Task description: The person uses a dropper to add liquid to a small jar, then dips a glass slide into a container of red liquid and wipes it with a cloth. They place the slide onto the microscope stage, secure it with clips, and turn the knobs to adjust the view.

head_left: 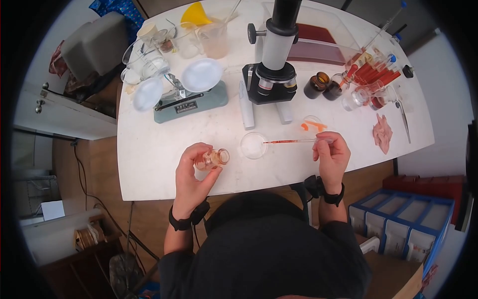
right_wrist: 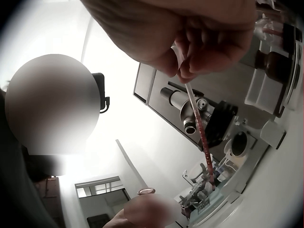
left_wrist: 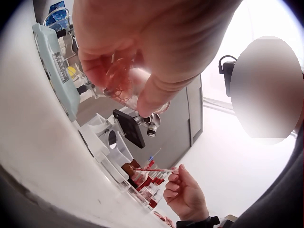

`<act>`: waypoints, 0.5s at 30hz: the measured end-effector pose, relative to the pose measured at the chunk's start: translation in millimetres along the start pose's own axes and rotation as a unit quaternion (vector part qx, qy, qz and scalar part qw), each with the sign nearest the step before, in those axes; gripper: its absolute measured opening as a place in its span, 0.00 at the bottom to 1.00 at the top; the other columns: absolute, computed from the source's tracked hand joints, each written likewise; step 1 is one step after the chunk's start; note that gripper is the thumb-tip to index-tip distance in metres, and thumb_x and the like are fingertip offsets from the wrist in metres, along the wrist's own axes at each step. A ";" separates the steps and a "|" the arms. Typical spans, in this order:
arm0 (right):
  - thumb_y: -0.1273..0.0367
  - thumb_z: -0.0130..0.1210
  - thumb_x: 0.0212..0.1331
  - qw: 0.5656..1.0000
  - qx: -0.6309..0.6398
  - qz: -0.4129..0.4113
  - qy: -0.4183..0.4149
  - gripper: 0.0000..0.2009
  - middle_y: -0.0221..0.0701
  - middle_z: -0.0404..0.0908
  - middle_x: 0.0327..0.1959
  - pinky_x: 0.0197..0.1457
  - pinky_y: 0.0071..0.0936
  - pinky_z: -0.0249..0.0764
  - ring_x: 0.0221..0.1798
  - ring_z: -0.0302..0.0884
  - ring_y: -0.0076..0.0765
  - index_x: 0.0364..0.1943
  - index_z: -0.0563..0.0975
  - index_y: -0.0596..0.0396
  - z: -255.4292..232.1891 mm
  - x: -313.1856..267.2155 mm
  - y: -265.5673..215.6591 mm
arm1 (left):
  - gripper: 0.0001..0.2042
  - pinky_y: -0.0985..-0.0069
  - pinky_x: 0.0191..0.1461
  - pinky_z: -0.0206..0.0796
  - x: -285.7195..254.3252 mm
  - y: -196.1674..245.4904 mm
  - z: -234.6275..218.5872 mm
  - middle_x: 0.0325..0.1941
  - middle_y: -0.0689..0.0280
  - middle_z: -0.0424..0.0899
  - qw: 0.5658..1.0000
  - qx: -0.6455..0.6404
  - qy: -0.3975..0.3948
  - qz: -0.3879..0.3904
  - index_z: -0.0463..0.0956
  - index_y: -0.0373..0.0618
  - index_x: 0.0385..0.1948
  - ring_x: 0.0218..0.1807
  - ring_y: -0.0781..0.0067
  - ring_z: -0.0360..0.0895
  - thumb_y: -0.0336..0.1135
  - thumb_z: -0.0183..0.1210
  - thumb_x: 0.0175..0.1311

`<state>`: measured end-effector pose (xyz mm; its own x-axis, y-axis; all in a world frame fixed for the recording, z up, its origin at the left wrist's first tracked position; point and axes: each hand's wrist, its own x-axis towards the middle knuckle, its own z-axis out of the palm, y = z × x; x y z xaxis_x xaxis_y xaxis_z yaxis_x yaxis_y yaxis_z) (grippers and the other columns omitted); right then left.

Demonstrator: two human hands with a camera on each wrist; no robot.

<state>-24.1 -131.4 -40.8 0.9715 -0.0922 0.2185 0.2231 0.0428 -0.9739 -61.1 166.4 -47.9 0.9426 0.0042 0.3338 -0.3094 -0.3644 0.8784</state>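
Observation:
The left hand (head_left: 195, 174) grips a small clear glass bottle (head_left: 206, 160) with reddish liquid in it, tilted with its mouth toward the right; the left wrist view shows fingers and thumb round the bottle (left_wrist: 124, 85). Between thumb and fingers the right hand (head_left: 332, 157) pinches the bulb end of a dropper (head_left: 289, 141), held nearly level, with red liquid along its tube. In the right wrist view that dropper (right_wrist: 201, 130) slants down from the fingertips. A round clear dish (head_left: 254, 145) lies on the table below the dropper's tip; whether they touch, I cannot tell.
A balance (head_left: 191, 107) with two white pans stands at the back left, near glassware and a yellow funnel (head_left: 195, 14). The microscope (head_left: 276, 60) is behind the dish. Brown bottles (head_left: 316, 85), red-filled tubes (head_left: 368, 70), a pink cloth (head_left: 382, 133) and tweezers (head_left: 404, 122) are at the right.

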 end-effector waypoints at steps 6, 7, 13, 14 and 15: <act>0.76 0.56 0.56 0.998 -0.055 -0.008 -0.002 0.06 0.27 0.76 0.25 0.27 0.13 0.66 0.24 0.69 0.16 0.37 0.76 0.61 0.4 -2.0 -8.1 | 0.24 0.72 0.59 0.62 -3.1 -3.4 -2.3 0.53 0.58 0.70 0.999 -0.011 -0.043 -0.027 0.64 0.39 0.48 0.54 0.69 0.70 0.17 0.61 0.47; 0.76 0.56 0.56 0.998 -0.063 -0.016 -0.002 0.06 0.27 0.76 0.26 0.28 0.14 0.65 0.25 0.69 0.16 0.37 0.76 0.61 0.9 -2.1 -8.9 | 0.24 0.72 0.59 0.62 -3.1 -3.3 -2.1 0.53 0.58 0.70 0.999 -0.012 -0.044 -0.029 0.64 0.39 0.48 0.54 0.69 0.70 0.17 0.61 0.47; 0.76 0.59 0.53 0.994 -0.106 -0.035 -0.017 0.06 0.25 0.75 0.25 0.30 0.15 0.64 0.27 0.67 0.17 0.34 0.78 0.61 1.4 -1.3 -13.2 | 0.24 0.73 0.60 0.61 -2.9 -3.3 -1.3 0.52 0.59 0.70 0.998 -0.010 -0.048 -0.027 0.64 0.40 0.48 0.54 0.69 0.70 0.17 0.62 0.47; 0.76 0.59 0.52 0.993 -0.111 -0.039 -0.018 0.06 0.25 0.75 0.25 0.30 0.15 0.64 0.27 0.67 0.17 0.34 0.78 0.61 1.8 -1.0 -13.8 | 0.24 0.73 0.60 0.61 -3.0 -3.3 -1.0 0.52 0.59 0.70 0.998 -0.010 -0.048 -0.026 0.64 0.40 0.48 0.54 0.69 0.70 0.17 0.62 0.47; 0.76 0.59 0.52 0.992 -0.116 -0.044 -0.020 0.06 0.25 0.75 0.25 0.29 0.15 0.64 0.27 0.67 0.17 0.34 0.78 0.61 2.3 -0.4 -14.2 | 0.24 0.73 0.60 0.61 -3.2 -3.3 -1.0 0.52 0.59 0.71 0.998 -0.010 -0.048 -0.026 0.64 0.40 0.48 0.54 0.69 0.70 0.17 0.62 0.47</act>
<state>-27.5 -129.7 -26.9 0.9523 -0.0465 0.3015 0.2875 -0.1941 -0.9379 -63.1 168.5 -51.5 0.9648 -0.0664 0.2543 -0.2613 -0.3470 0.9007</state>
